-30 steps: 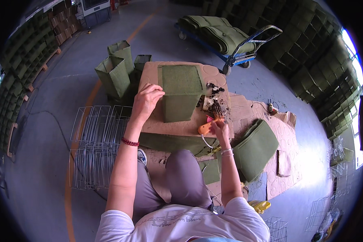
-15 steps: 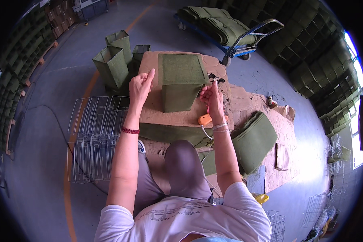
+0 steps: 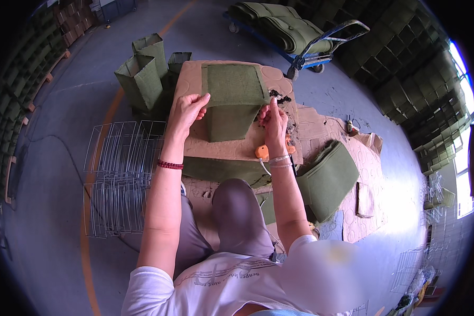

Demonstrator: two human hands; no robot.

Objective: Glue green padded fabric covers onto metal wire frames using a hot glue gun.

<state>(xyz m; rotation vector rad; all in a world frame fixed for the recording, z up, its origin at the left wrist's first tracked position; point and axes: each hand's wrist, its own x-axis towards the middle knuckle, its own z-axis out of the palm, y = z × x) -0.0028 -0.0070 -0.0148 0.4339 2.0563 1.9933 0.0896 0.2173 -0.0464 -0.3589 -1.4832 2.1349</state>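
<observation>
The left hand (image 3: 187, 111) pinched the left edge of a green felt bag (image 3: 231, 100) lying on the low cardboard-topped desk (image 3: 231, 150); the right hand (image 3: 271, 117) gripped its right edge; an orange tool (image 3: 262, 151) sat half hidden behind the right wrist.

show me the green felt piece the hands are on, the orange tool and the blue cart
green felt piece (image 3: 231, 100), head view, on its flat upper face
orange tool (image 3: 262, 152), head view, on its orange body by the right wrist
blue cart (image 3: 306, 59), head view, on its blue deck edge
</observation>
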